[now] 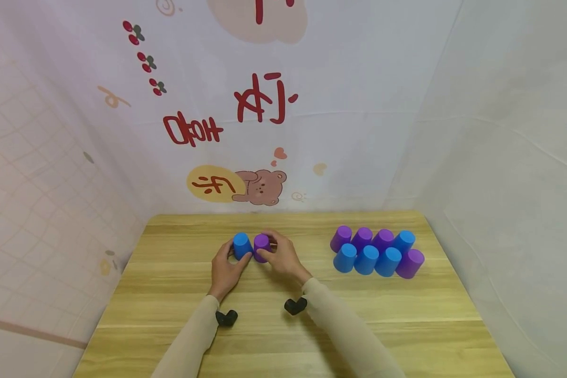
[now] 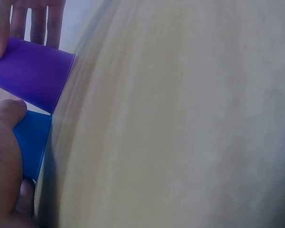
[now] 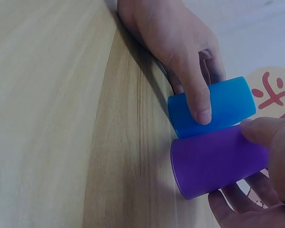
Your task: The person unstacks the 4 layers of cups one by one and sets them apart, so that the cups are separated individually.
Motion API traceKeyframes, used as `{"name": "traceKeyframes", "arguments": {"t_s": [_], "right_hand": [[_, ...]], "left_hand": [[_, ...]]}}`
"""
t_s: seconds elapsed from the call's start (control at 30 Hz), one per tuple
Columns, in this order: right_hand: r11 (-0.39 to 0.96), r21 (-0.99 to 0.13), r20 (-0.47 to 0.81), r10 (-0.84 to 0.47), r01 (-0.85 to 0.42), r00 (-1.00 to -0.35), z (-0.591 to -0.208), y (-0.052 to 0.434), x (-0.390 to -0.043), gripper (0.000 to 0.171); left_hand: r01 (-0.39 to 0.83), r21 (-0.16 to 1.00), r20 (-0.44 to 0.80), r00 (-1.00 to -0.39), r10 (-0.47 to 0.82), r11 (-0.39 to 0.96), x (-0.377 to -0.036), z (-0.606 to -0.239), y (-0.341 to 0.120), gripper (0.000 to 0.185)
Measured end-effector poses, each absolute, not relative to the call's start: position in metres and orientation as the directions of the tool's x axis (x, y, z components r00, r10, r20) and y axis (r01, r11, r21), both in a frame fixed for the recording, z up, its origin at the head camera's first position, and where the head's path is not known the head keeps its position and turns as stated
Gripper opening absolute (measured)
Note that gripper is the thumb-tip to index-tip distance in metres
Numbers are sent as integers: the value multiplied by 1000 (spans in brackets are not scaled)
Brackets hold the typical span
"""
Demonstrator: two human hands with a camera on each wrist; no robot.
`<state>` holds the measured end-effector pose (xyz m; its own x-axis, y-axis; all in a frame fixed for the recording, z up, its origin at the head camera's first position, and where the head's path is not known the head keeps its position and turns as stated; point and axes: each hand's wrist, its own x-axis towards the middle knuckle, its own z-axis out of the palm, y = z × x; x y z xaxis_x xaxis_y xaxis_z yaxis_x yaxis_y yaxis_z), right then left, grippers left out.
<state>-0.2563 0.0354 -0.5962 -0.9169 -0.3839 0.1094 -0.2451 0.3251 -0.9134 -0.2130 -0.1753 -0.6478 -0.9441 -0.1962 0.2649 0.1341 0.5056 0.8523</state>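
Both hands meet at the far middle of the wooden table [image 1: 170, 294] in the head view: the left hand [image 1: 224, 273] curls round an upturned blue cup [image 1: 242, 245], and the right hand [image 1: 283, 258] curls round an upturned purple cup [image 1: 262, 247]. The two cups stand mouth down, touching side by side, blue on the left. Only this view shows the rest of the scene: well apart to the right, a cluster of eight cups [image 1: 378, 253] stands mouth down in two rows, purple and blue mixed. Beige sleeves cover both forearms, and a printed cloth backdrop [image 1: 264, 105] hangs behind the table's far edge.

From the left wrist camera, the table fills most of the frame as a blurred tan plane. At the left edge the left hand [image 2: 7, 161] lies with its thumb on the blue cup [image 2: 33, 142], and the purple cup [image 2: 33, 78] sits against it with the right hand's fingers [image 2: 35, 21] behind it. The rims meeting the table show here.

From the right wrist camera the grasp is clearest: the left hand [image 3: 173, 45] presses its thumb on the blue cup [image 3: 218, 107] with fingers wrapped behind, and the right hand [image 3: 261, 180] grips the purple cup [image 3: 213, 161] between thumb and fingers. Both cup walls touch along their length.
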Motion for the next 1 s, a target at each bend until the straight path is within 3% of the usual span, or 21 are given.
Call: {"name": "traceKeyframes", "arguments": {"t_s": [0.47,1.0], "right_hand": [[350,-911,97,-334,-219,-938,-589,41,-253,47],[348,-885,213,-287,-309,-934,-570,68,-239,48]], "left_hand": [[137,855,267,-944,-196,501,-212,-647,-177,71],[118,852,251,-947,-201,510,-215,-649,-176,71]]}}
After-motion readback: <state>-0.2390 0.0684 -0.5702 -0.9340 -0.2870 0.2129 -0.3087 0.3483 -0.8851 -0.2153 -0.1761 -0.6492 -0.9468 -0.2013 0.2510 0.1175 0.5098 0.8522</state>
